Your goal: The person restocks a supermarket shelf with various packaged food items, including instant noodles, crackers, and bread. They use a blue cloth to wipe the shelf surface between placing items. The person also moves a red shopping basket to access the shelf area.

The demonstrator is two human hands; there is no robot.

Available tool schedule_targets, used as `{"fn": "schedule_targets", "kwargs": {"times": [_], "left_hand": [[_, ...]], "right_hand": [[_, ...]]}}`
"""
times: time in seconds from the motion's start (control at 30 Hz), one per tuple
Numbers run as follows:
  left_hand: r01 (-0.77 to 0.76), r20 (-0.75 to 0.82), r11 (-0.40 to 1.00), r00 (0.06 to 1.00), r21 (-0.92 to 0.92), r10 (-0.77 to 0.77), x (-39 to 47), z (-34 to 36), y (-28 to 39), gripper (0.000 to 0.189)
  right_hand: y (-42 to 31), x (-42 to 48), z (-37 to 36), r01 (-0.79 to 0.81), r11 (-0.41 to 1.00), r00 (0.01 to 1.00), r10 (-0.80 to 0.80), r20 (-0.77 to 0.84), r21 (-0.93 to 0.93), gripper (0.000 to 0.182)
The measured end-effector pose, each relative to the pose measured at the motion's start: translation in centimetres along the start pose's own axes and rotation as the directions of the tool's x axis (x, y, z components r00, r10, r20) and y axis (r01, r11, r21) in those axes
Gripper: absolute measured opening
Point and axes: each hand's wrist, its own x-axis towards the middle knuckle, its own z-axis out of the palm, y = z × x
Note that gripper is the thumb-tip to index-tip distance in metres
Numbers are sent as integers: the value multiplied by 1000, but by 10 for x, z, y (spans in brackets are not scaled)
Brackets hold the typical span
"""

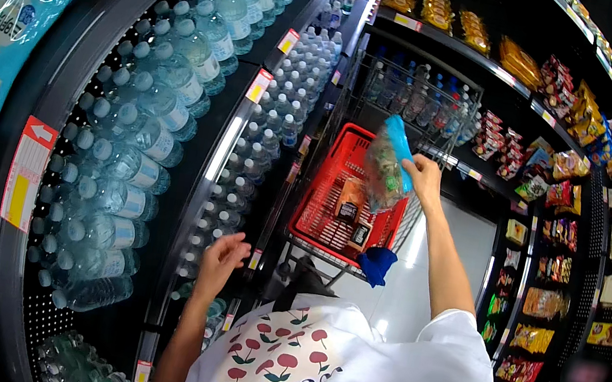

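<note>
My right hand [424, 179] pinches the blue top edge of a clear plastic food bag [388, 165], which hangs over a red plastic shopping basket [304, 222]. Green and brownish contents show through the bag, but I cannot tell what they are. Inside the basket lie an orange-brown packet [351, 198] and a small dark package [360, 234]. A blue cloth-like item [377, 265] hangs at the basket's near right corner. My left hand [224, 259] holds nothing; its fingers are loosely bent and apart, beside the lower shelf edge at left.
The basket sits in a metal shopping cart [343, 269]. Shelves of large water bottles [165, 110] and smaller bottles [292, 91] line the left. Packaged snacks [554, 266] fill the right shelves, and more bottles [419, 97] stand ahead. Pale floor tiles [449, 239] show right of the cart.
</note>
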Motion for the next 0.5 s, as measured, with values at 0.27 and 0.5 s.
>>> {"fn": "schedule_targets", "kwargs": {"times": [0.27, 0.5], "left_hand": [[15, -98, 995, 995, -99, -25, -35, -2, -16, 33], [-26, -78, 988, 997, -155, 15, -43, 4, 31, 36]], "right_hand": [[188, 44, 82, -74, 993, 968, 48, -248, -96, 24], [268, 49, 105, -266, 961, 945, 276, -176, 82, 12]]}}
